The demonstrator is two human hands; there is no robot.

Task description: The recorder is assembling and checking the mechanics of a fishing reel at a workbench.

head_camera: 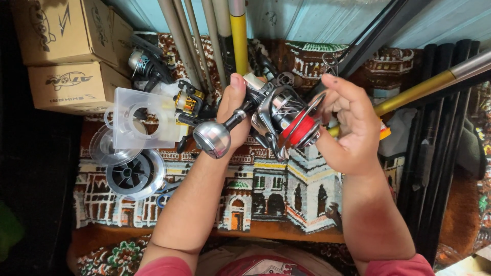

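At the centre of the frame a silver spinning reel [279, 115] with a red spool was held above a patterned rug [266, 194]. The left hand [232, 115] was wrapped around the reel's body, its fingers closed on it, with the round metal handle knob [212, 138] jutting out below the palm. The right hand [350, 128] cupped the spool side, fingers curled loosely and touching the red spool's rim. At the left of the frame lay a clear line spool [135, 174] and a clear plastic case [140, 120], with two cardboard boxes [66, 56] in the upper left. Fishing rods [204, 36] leaned along the top edge.
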